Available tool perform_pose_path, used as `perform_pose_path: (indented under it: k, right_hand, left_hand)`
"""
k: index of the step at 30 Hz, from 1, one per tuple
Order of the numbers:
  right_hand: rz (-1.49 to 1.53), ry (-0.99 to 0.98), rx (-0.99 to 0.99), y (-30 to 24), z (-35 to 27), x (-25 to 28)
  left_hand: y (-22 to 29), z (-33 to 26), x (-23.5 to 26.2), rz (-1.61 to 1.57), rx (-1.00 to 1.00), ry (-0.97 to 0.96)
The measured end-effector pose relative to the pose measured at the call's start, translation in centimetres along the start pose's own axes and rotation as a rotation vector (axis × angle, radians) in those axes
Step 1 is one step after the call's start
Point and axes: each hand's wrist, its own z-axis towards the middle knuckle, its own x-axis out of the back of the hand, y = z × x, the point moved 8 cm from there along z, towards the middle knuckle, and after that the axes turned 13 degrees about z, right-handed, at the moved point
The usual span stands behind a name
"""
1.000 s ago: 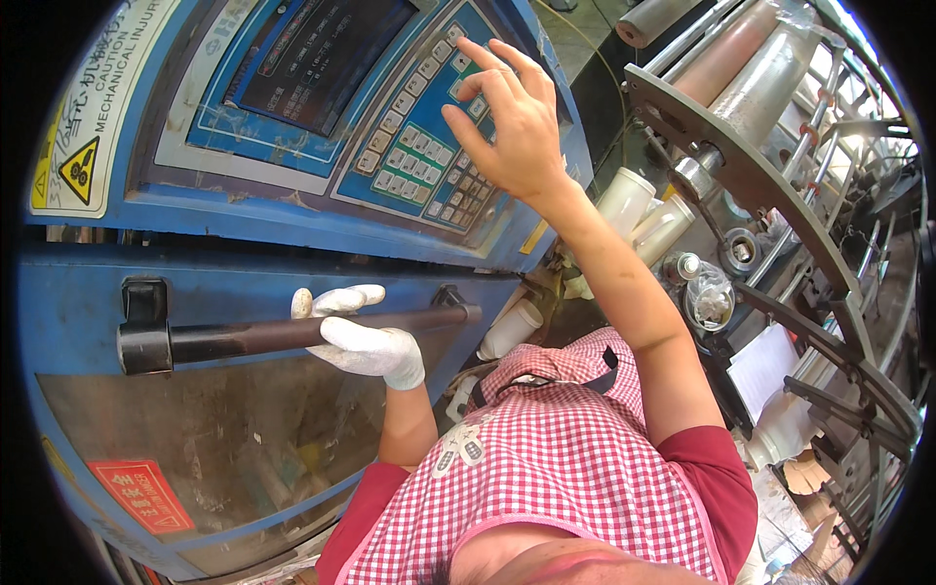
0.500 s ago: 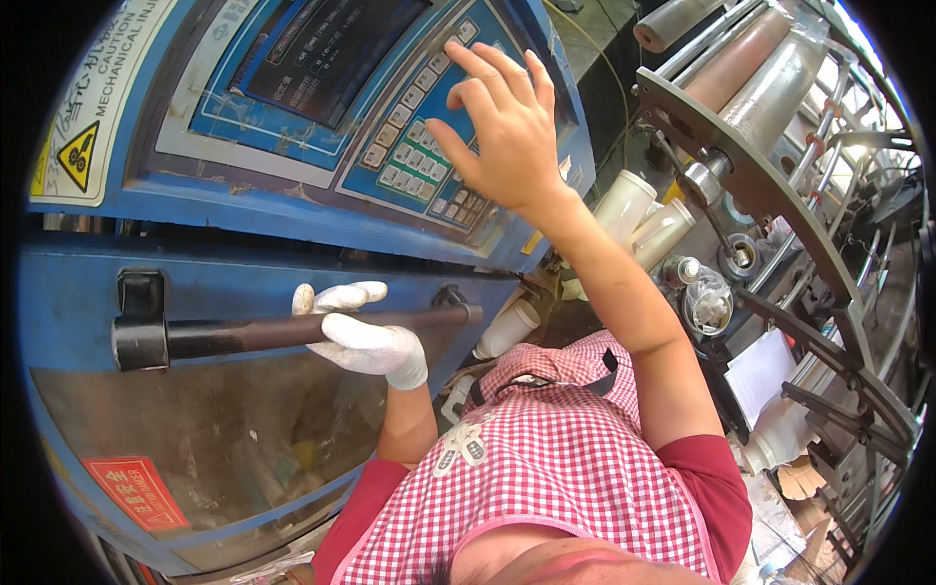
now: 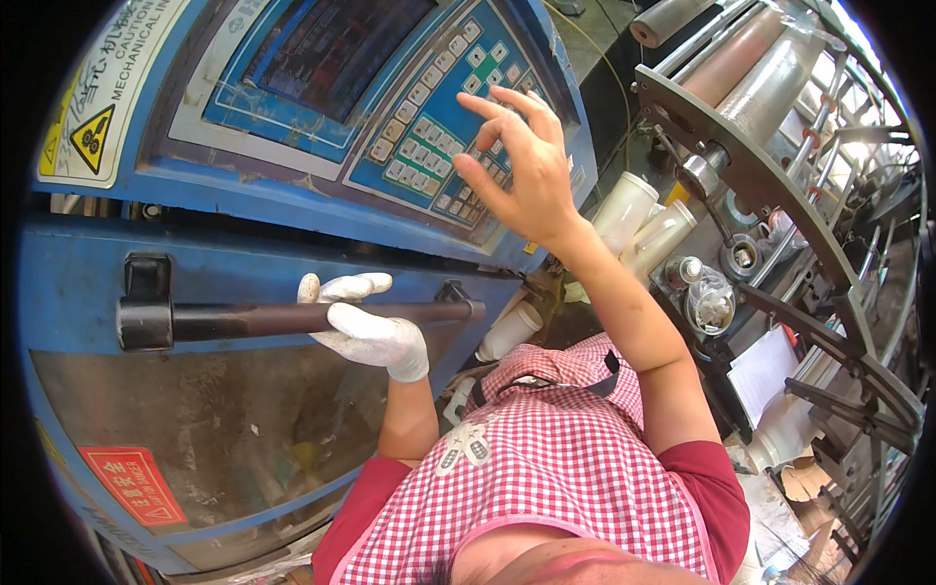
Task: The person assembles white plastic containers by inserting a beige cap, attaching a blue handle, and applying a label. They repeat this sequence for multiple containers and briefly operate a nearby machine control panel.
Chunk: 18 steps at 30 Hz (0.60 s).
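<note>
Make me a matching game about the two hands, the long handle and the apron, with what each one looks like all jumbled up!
Things:
1. Left hand
2. Right hand
3. Handle
4. Apron

What fits:
A. Dark, shaped like a long bar
B. Bare, up by the keypad
C. Covered in little red and white checks
D. Inside a white glove

Right pairs: 1-D, 2-B, 3-A, 4-C
</note>
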Motion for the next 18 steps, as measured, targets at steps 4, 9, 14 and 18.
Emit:
perform_pose_path:
  k: [4, 9, 14, 18]
  right_hand:
    - [0.008, -0.034, -0.018, -0.5, -0.1, -0.8]
    - [-0.053, 0.005, 0.017, 0.1, 0.1, -0.5]
    - [-0.098, 0.033, 0.031, 0.6, 0.5, 0.0]
    - [-0.096, 0.055, 0.060, 0.5, 0.8, 0.1]
  left_hand:
    - [0.0, 0.1, 0.4, 0.010, -0.004, -0.001]
    - [0.1, 0.0, 0.0, -0.021, 0.009, -0.021]
    - [-0.1, 0.1, 0.1, -0.011, -0.019, -0.019]
    - [-0.2, 0.2, 0.2, -0.012, -0.017, -0.013]
